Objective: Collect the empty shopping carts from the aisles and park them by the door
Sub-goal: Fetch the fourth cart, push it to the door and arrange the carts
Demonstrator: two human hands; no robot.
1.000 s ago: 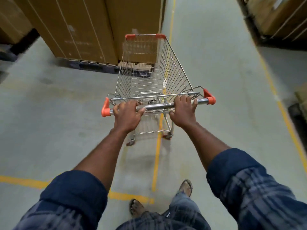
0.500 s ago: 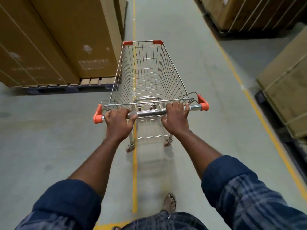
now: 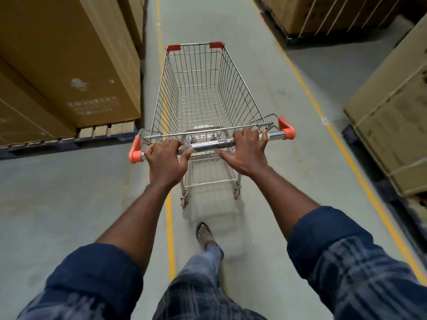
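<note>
An empty wire shopping cart (image 3: 198, 93) with orange corner caps stands straight ahead of me on the grey floor, pointing down the aisle. Its chrome handle bar (image 3: 208, 144) runs across the middle of the view. My left hand (image 3: 167, 161) is wrapped around the bar's left part. My right hand (image 3: 247, 151) grips the bar's right part, thumb stretched along its underside. Nothing lies in the basket.
Tall cardboard boxes on a dark pallet (image 3: 64, 72) line the left side, close to the cart. More strapped boxes (image 3: 392, 125) stand on the right and at the far right (image 3: 323, 15). Yellow floor lines (image 3: 169, 218) mark the lane between them.
The cart has swung from a turn to point straight down the aisle and rolled forward between the box stacks. Both hands stay on the handle. My right foot has stepped forward.
</note>
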